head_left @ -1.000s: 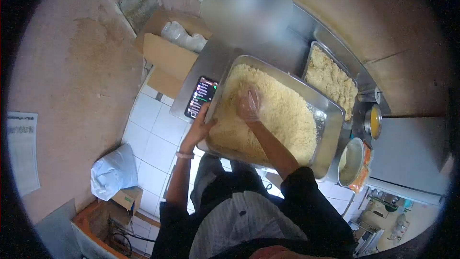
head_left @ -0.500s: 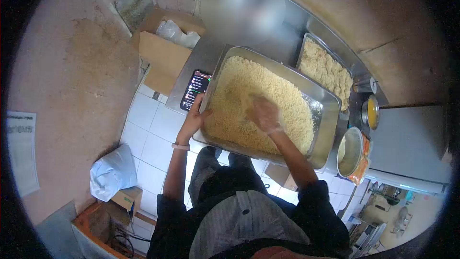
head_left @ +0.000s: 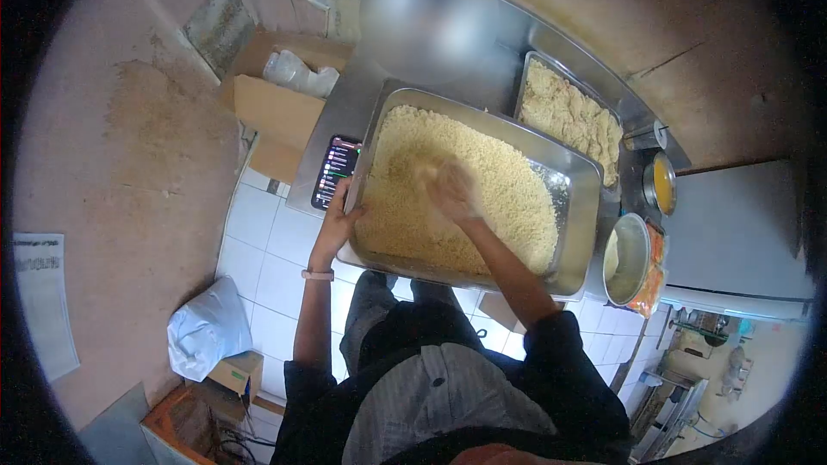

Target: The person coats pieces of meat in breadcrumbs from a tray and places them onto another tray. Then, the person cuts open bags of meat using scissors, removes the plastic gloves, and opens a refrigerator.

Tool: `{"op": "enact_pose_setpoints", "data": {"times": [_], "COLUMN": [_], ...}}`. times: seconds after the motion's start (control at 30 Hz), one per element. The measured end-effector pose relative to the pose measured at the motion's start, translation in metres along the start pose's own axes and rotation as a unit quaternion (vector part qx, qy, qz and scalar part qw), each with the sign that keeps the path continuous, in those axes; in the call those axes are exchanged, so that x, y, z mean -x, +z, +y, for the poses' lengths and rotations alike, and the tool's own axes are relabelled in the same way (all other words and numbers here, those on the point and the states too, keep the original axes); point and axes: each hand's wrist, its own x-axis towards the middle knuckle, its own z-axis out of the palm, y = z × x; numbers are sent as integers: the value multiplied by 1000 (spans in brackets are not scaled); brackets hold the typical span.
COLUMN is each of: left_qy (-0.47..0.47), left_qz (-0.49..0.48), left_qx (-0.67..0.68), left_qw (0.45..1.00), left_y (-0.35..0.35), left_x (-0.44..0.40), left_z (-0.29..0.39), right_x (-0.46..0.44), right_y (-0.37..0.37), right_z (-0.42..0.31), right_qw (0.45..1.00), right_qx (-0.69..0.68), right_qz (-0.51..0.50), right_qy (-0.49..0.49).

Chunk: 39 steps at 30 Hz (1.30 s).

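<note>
A deep metal pan [head_left: 582, 245] full of pale yellow breadcrumbs [head_left: 508, 198] stands in front of me on the counter. My left hand [head_left: 338, 228] grips the pan's left side, its thumb over the rim and its fingers outside. Down in the crumbs is my right hand [head_left: 453, 192], apparently in a thin clear glove. Motion smears its fingers, and I cannot tell whether anything is in them. Behind the pan, a shallower tray [head_left: 523, 86] holds crumb-coated pieces [head_left: 573, 112].
A lit phone [head_left: 337, 172] lies left of the pan. To the right are a metal bowl [head_left: 627, 260], a bowl of yellow liquid [head_left: 662, 183] and a metal cup [head_left: 646, 136]. An open cardboard box [head_left: 276, 116] stands at the left, with a white bag [head_left: 209, 330] lower down.
My right hand has shifted slightly within the crumbs and is still blurred. My left hand keeps its hold on the pan. The whole view has tilted a little.
</note>
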Motion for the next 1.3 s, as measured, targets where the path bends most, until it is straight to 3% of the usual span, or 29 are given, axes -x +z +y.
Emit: {"op": "enact_pose_setpoints", "data": {"times": [0.03, 0.17, 0.2, 0.23, 0.27, 0.33, 0.37, 0.47, 0.57, 0.7, 0.83, 0.97, 1.03, 1.07, 1.1, 1.23, 1.3], "left_qy": [1, -12, 8, -7, -9, 14, -14, 30, 18, 9, 18, -1, 2, 4, -1, 7, 25], "left_qz": [0, 14, 19, 8, 8, -18, -54, -11, -32, -11, -18, -22, -14, -28, -4, -2, -11], "left_qx": [1, -41, -91, -64, -71, -4, 5, -4, 5, 18, 2, -25, -58, -59, -43, -27, -41], "left_qw": [1000, 999, 996, 998, 997, 1000, 998, 999, 999, 1000, 1000, 999, 998, 998, 999, 1000, 999], "left_y": [1, 2, 1, 1, -4, -2, -5, 1, -1, -2, 0, 3, 0, 4, 8, 6, 3], "left_x": [-1, 7, 1, 2, 4, 4, 0, 7, 6, 3, 4, 5, 4, 7, 10, 8, 6], "left_z": [6, 4, 2, 9, 8, 0, -3, 7, 1, -13, -8, 9, -2, 0, 6, 7, 0], "right_x": [-14, -8, -8, -5, -4, 1, 9, 13, 52, 98, 80, 68, 55, 51, 49, 64, 71], "right_y": [-12, 60, 81, 96, 104, 114, 119, 42, -10, 25, 36, -39, -100, -120, -133, -154, -171], "right_z": [-7, -3, 18, 29, 30, 46, 59, 26, 28, 38, 38, 18, 4, 4, 8, 59, 86], "right_qw": [975, 981, 970, 909, 911, 950, 948, 989, 978, 941, 953, 970, 979, 994, 965, 969, 988], "right_qx": [-97, 36, 223, 396, 390, 189, 195, 35, -111, -249, -186, 2, 19, 46, 67, 30, -133], "right_qz": [-26, 54, 81, 101, 103, 222, 224, 130, 21, -16, 10, 237, 201, 1, -194, -175, -17], "right_qy": [198, 184, 48, -86, -83, -114, -113, 58, 176, 227, 239, 46, 30, 97, 160, 171, 82]}}
